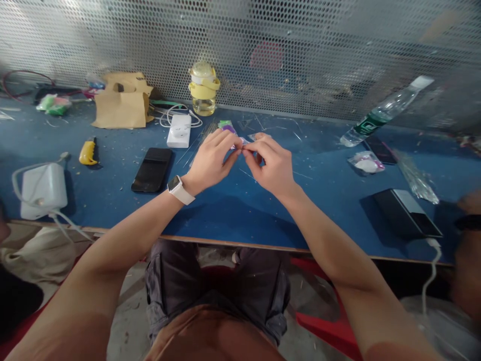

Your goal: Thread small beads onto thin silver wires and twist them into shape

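My left hand (212,160) and my right hand (272,165) meet above the blue table (233,210), fingertips pinched together on a small clear piece (242,142) that I cannot make out. A white watch (179,189) is on my left wrist. Just beyond the fingers lie a small bag with purple and green contents (226,127) and thin clear strips (259,135). Both hands are closed in a pinch.
A black phone (152,169), white charger (179,131), yellow cutter (87,152), brown paper bag (122,103), yellow bottle (203,89) and white power adapter (43,189) lie left. Right: plastic bottle (383,113), small bag (366,163), black box (406,213), another person's arm (468,250).
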The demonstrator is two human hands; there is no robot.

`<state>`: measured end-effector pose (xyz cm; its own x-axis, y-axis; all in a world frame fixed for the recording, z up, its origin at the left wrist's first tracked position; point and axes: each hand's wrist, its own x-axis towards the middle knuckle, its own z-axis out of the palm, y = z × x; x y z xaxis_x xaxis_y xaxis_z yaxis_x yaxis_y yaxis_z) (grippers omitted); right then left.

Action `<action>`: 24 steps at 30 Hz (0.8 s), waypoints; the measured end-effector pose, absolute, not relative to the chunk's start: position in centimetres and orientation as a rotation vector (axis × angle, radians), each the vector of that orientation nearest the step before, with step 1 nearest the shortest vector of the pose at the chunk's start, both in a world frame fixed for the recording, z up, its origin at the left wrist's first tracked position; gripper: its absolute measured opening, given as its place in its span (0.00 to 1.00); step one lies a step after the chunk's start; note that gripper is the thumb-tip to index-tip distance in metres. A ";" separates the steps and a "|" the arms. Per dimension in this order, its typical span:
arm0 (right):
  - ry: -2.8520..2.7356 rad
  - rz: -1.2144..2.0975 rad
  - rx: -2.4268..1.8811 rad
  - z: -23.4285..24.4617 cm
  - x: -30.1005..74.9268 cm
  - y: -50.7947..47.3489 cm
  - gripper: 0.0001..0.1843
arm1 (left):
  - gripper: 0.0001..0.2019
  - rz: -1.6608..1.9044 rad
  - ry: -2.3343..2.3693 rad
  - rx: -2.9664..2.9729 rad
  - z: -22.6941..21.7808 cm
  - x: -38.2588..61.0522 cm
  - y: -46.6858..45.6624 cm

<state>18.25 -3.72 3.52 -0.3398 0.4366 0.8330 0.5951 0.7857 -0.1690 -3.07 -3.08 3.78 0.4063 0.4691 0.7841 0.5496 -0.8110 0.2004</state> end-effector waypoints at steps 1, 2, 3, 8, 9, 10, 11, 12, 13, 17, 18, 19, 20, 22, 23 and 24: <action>-1.986 -0.201 -0.785 3.5 18.2 -3.8 0.12 | 0.05 -1.380 -0.931 -2.547 3.7 -3.0 -3.1; -1.986 -0.197 -0.795 3.6 18.2 -3.8 0.13 | 0.05 -1.386 -0.931 -2.534 3.7 -3.0 -3.1; -1.986 -0.192 -0.801 3.6 18.1 -3.9 0.14 | 0.04 -1.398 -0.932 -2.525 3.6 -3.0 -3.1; -1.977 -0.120 -0.834 3.7 18.0 -4.0 0.16 | 0.02 -1.478 -0.985 -2.533 3.5 -2.8 -3.2; -1.975 -0.102 -0.839 3.7 18.0 -4.0 0.16 | 0.02 -1.478 -0.996 -2.539 3.5 -2.8 -3.2; -1.974 -0.083 -0.842 3.8 18.1 -4.0 0.16 | 0.02 -1.475 -1.004 -2.543 3.5 -2.8 -3.2; -1.973 -0.062 -0.843 3.8 18.2 -4.0 0.16 | 0.03 -1.475 -1.013 -2.541 3.6 -2.8 -3.2; -1.966 -0.041 -0.843 3.9 18.2 -3.9 0.15 | 0.03 -1.481 -1.024 -2.533 3.6 -2.8 -3.2; -1.954 -0.022 -0.841 3.9 18.3 -3.9 0.14 | 0.03 -1.496 -1.036 -2.521 3.6 -2.8 -3.1; -1.886 0.043 -0.838 4.0 18.7 -3.4 0.15 | 0.03 -1.602 -1.076 -2.480 3.7 -2.8 -3.0; -1.875 0.053 -0.833 3.9 18.7 -3.3 0.15 | 0.03 -1.630 -1.085 -2.485 3.7 -2.8 -3.0; -1.869 0.064 -0.824 3.8 18.7 -3.2 0.15 | 0.03 -1.660 -1.090 -2.495 3.7 -2.8 -2.9; -1.867 0.074 -0.809 3.8 18.6 -3.2 0.15 | 0.03 -1.687 -1.091 -2.511 3.7 -2.8 -2.9; -1.874 0.093 -0.777 3.6 18.5 -3.1 0.15 | 0.00 -1.723 -1.084 -2.548 3.6 -2.7 -2.8; -1.882 0.105 -0.769 3.5 18.5 -3.1 0.15 | 0.02 -1.729 -1.075 -2.564 3.7 -2.7 -2.8; -1.890 0.114 -0.766 3.5 18.4 -3.2 0.14 | 0.05 -1.731 -1.062 -2.575 3.7 -2.7 -2.8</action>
